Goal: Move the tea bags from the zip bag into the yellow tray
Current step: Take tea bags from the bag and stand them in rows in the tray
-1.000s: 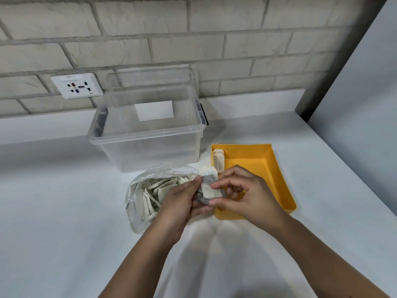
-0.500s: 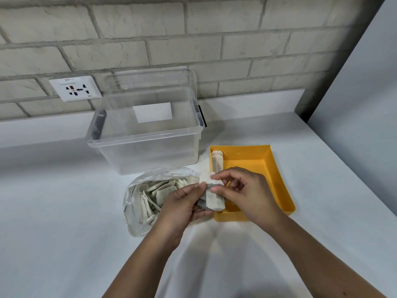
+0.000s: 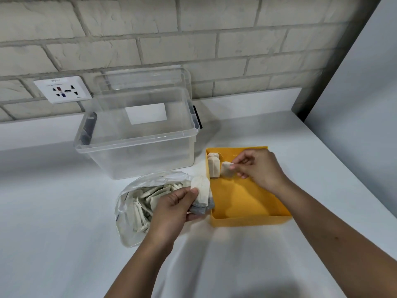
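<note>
Zip bag (image 3: 133,211) partly behind left hand (image 3: 171,209)

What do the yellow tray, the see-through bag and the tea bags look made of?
Yellow tray: probably plastic, matte; even colour, thin straight walls. Zip bag: thin clear plastic film; it crinkles and shows its contents. Tea bags: likely filter paper, dull off-white; dark contents show through the one the left hand holds.
</note>
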